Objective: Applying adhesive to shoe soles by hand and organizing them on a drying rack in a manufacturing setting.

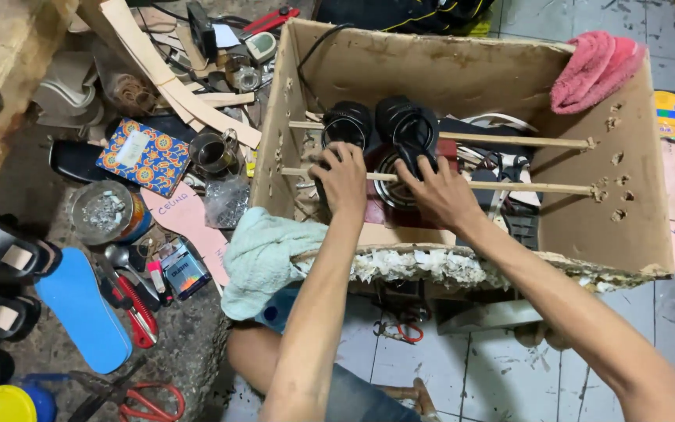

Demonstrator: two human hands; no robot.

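Black sandals (380,129) hung on two wooden rods (509,186) inside cardboard box (611,227). Left hand (343,178) laid over left sandal, fingers curled loosely on nearer rod. Right hand (441,194) spread, fingertips on right sandal's strap. Pink cloth (594,69) draped over box's far corner, pale green towel (263,258) over near corner.

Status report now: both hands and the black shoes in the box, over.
Left hand and right hand on black shoes, grip unclear. Shoes rest on thin wooden rods inside open cardboard box. Nothing blocking.
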